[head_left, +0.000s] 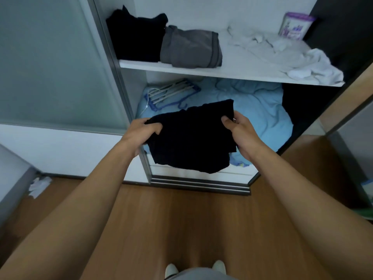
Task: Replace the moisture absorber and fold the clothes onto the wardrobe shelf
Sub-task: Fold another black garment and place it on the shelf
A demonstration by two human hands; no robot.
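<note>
I stand on a wooden floor (181,219) in front of an open wardrobe (132,85), its frosted sliding door (50,67) pushed off to my left. Between my hands I hold a black garment (191,138). It is a dark, matte piece of cloth, partly doubled over, with a rumpled top edge and a lower edge that hangs loose and uneven. It is in the air in front of the lower compartment, below the white shelf (201,72) and touching neither. My left hand (145,130) grips the garment's left edge, knuckles up and fingers curled over the fabric. My right hand (240,128) pinches the upper right corner, thumb on top and the other fingers tucked behind the cloth. Both forearms reach forward, bare, with the wrists turned slightly inward toward each other. On the shelf a folded black pile (133,35) sits at the left with a folded grey garment (190,47) just beside it and touching it. To the right lies an unfolded heap of white clothes (282,53), one end drooping over the shelf's front edge. Behind that heap, in the back right corner, the moisture absorber (295,26) stands upright — a purple box. Below the shelf, light blue bedding (252,110) fills the compartment, with a bundle of hangers (171,93) resting on it at the left. A crumpled white scrap (39,185) lies on the floor by the door — what it is I cannot tell.
</note>
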